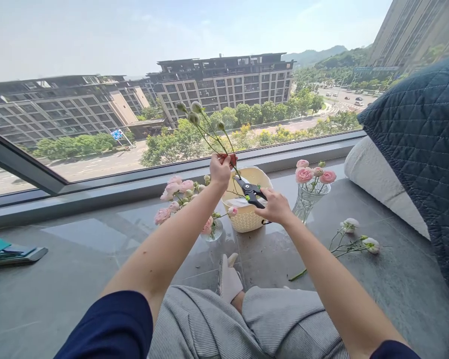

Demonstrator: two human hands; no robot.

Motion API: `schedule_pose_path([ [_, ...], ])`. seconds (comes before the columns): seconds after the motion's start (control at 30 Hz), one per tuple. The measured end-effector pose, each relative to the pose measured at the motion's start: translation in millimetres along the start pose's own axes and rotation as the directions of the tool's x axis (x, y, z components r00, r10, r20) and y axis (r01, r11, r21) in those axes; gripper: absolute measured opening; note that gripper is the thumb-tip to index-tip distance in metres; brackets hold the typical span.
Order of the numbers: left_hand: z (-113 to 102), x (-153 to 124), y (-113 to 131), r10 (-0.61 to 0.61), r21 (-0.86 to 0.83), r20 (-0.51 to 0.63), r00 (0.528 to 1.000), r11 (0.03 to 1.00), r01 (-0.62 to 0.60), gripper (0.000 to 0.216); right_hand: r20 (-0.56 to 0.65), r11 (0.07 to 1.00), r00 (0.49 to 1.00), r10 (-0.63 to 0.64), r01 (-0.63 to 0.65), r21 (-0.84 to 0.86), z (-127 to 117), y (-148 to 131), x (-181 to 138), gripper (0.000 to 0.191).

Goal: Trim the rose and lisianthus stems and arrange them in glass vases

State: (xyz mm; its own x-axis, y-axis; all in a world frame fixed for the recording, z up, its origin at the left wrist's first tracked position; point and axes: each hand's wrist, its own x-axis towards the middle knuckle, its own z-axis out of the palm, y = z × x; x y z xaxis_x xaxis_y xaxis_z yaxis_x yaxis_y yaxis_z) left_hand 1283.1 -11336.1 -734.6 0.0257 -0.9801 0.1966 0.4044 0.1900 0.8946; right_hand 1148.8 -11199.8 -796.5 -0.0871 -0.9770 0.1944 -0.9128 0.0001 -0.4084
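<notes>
From the head view, the left hand is closing in a tight, narrow fist around a small bunch of thin stems, which are rising at a slant and carrying pale green buds. A small red piece is showing at the top of the fist, but it is too small to identify. The stems are likely light and springy, and the buds look fragile, so the bare stem below them seems the safest place to hold.

The right hand is gripping black shears with its fingers wrapped over the handles. The shears' jaws are sitting at the lower part of the bunch, above a cream woven basket, but how far apart they stand and whether they are touching a stem cannot be told.

Pink flowers are leaning from a glass vase beside the basket, while a second glass vase is standing to the right, holding more pink blooms. White-flowered stems are lying on the grey stone ledge, well apart from both hands.
</notes>
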Motion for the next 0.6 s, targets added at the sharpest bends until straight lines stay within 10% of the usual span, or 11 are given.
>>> schedule_pose_path([
  [0.3,1,40,2,0.146,0.014,-0.074,0.987,0.989,-0.145,0.02,-0.06,0.989,0.998,0.024,-0.033,-0.145,-11,-5,18,0.042],
  [0.47,-16,26,16,0.188,0.015,-0.01,0.982,0.982,-0.187,0.017,0.089,0.985,0.992,-0.088,0.073,0.156,-7,20,-16,0.062],
  [0.53,-21,6,16,0.17,0.01,0.047,0.984,0.985,-0.171,0.015,0.403,0.943,0.88,-0.252,0.131,0.305,9,37,-32,0.063],
  [0.6,-25,-19,13,0.14,0.007,0.107,0.984,0.99,-0.141,0.014,0.712,0.964,0.661,-0.237,0.07,0.256,37,49,-45,0.056],
])
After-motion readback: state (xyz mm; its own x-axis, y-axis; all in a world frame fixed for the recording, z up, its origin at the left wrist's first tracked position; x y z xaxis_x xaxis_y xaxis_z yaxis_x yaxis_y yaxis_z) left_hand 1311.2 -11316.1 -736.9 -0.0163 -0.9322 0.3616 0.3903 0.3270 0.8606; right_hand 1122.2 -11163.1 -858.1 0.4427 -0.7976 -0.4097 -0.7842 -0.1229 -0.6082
